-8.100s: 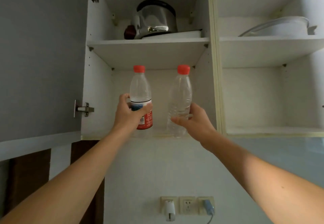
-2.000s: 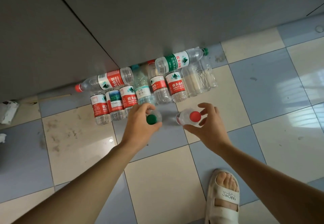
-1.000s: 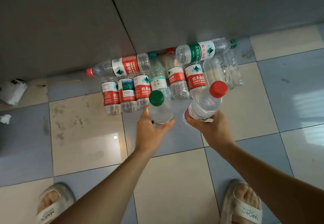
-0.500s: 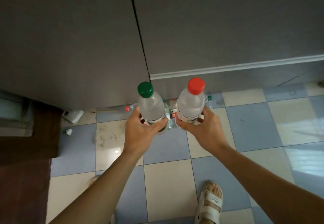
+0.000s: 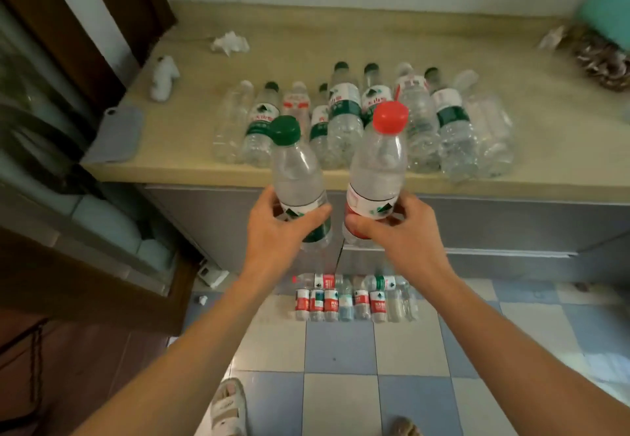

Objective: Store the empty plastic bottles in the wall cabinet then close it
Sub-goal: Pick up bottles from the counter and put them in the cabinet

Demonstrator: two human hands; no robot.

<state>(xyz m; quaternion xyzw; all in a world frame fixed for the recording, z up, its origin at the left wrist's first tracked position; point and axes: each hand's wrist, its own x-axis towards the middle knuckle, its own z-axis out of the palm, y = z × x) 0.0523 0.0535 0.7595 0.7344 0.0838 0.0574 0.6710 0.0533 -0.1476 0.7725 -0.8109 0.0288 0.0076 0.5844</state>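
A beige desk (image 5: 341, 40) above checkered floor (image 5: 341, 350). Left hand (image 5: 276, 231) grips one green-capped bottle (image 5: 296, 169), right hand (image 5: 399, 227) one red-capped bottle (image 5: 378, 166).

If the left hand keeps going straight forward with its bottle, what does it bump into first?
Probably the clear plastic bottles lying on the beige countertop; the left hand holds its green-capped bottle just before them, though depth is unclear.

No text can be read: the labels on the two held bottles (image 5: 300, 179) and on the floor bottles (image 5: 354, 299) are too blurred.
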